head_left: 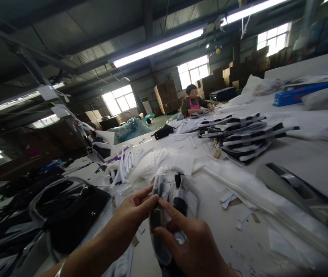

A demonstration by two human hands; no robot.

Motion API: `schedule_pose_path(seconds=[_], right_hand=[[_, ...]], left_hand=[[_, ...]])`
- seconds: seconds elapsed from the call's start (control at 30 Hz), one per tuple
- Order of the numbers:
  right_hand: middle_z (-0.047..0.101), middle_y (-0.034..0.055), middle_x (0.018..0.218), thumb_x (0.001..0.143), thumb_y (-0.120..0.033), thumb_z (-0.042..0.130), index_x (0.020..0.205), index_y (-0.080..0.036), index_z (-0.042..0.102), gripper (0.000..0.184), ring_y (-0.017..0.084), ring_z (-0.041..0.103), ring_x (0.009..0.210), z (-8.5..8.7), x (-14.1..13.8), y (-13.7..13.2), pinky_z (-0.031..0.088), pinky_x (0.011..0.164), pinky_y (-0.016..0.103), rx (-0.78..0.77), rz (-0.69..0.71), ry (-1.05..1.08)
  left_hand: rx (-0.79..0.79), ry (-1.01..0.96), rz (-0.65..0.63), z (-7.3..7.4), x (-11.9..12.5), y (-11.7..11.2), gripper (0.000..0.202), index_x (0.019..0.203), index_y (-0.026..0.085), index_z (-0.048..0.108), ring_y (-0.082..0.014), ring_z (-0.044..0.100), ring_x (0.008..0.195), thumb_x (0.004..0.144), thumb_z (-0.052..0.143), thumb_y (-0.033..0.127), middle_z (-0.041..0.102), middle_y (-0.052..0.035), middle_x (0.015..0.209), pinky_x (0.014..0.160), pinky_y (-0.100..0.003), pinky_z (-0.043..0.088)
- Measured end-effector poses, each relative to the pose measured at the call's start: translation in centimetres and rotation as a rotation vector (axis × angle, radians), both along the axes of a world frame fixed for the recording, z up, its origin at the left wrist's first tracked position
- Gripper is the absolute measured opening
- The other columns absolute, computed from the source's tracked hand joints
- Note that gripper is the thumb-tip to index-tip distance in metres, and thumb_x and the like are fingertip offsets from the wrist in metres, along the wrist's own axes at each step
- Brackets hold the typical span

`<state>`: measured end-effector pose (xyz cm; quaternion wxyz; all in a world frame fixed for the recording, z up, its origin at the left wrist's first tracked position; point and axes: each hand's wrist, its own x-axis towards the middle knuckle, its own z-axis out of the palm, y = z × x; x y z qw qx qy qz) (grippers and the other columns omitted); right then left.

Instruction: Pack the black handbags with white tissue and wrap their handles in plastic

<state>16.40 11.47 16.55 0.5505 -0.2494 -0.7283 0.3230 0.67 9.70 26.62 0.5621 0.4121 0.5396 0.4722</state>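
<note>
My left hand (132, 215) and my right hand (189, 244) meet low in the middle of the view. Both pinch a dark strap-like piece in a clear plastic sleeve (158, 200), which stands upright between the fingertips. A second black piece (180, 198) rises just right of it, behind my right thumb. Under the hands lies the white table (296, 157). A black bag in clear wrap (74, 215) sits just left of my left wrist.
A stack of black-and-white folded pieces (244, 136) lies at the middle right. White straps (126, 163) are heaped beyond my hands. A blue box (299, 94) is at the far right. Another person (194, 102) works at the table's far end, with cardboard boxes (166, 96) behind.
</note>
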Motion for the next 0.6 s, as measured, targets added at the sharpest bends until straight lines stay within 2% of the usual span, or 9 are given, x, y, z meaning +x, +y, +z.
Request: schedule_pose_path(seconds=[0.1, 0.23, 0.3, 0.4, 0.47, 0.6], right_hand=[[0.078, 0.0012, 0.081, 0.09, -0.027, 0.068, 0.133, -0.022, 0.062, 0.044, 0.015, 0.074, 0.067, -0.2, 0.7, -0.3, 0.058, 0.069, 0.021, 0.025, 0.006, 0.096], [0.074, -0.0002, 0.074, 0.094, -0.027, 0.062, 0.107, -0.02, 0.07, 0.016, 0.013, 0.071, 0.067, -0.4, 1.5, -0.8, 0.056, 0.069, 0.02, -0.223, -0.026, 0.182], [0.074, 0.0009, 0.079, 0.093, -0.026, 0.063, 0.1, -0.019, 0.07, 0.013, 0.014, 0.072, 0.073, -0.8, 1.7, -0.7, 0.056, 0.072, 0.021, -0.322, -0.013, 0.15], [0.076, 0.0019, 0.089, 0.091, -0.025, 0.065, 0.099, -0.02, 0.073, 0.013, 0.016, 0.072, 0.081, -2.1, 2.3, 0.1, 0.056, 0.078, 0.024, -0.293, -0.019, 0.048], [0.077, 0.002, 0.094, 0.092, -0.025, 0.065, 0.102, -0.021, 0.074, 0.015, 0.016, 0.072, 0.083, -3.6, 3.5, 1.3, 0.056, 0.08, 0.025, -0.233, -0.097, -0.066], [0.076, 0.0052, 0.108, 0.096, -0.018, 0.055, 0.109, -0.018, 0.074, 0.023, 0.018, 0.071, 0.096, -7.1, 8.7, 5.5, 0.054, 0.09, 0.027, -0.146, -0.421, -0.485]], left_hand=[[-0.03, 0.02, 0.049, -0.3, -0.2, -0.3, 0.065, 0.138, 0.018, 0.058, -0.0171, 0.07, 0.082, 0.08, 0.081, 0.034, 0.075, -0.0073, 0.097, 0.076, -0.023, 0.054], [-0.05, 0.075, 0.129, -0.7, -0.7, -0.2, 0.075, 0.14, 0.021, 0.056, -0.0227, 0.073, 0.092, 0.073, 0.086, 0.036, 0.076, -0.0084, 0.107, 0.079, -0.026, 0.057], [-0.04, 0.11, 0.179, -0.5, -1.2, 0.5, 0.08, 0.138, 0.023, 0.058, -0.0226, 0.074, 0.089, 0.065, 0.09, 0.035, 0.078, -0.0063, 0.104, 0.076, -0.025, 0.059], [0.027, 0.163, 0.239, 0.6, -2.0, 1.8, 0.083, 0.133, 0.026, 0.062, -0.0188, 0.074, 0.08, 0.057, 0.094, 0.032, 0.079, -0.0024, 0.095, 0.069, -0.021, 0.06], [0.069, 0.19, 0.255, 1.5, -2.5, 2.5, 0.079, 0.133, 0.029, 0.063, -0.014, 0.073, 0.072, 0.059, 0.093, 0.028, 0.079, 0.0, 0.091, 0.064, -0.016, 0.058], [0.062, 0.226, 0.188, 2.6, -3.0, 3.0, 0.073, 0.135, 0.029, 0.06, -0.012, 0.072, 0.071, 0.067, 0.089, 0.024, 0.079, 0.0006, 0.092, 0.064, -0.015, 0.057]])
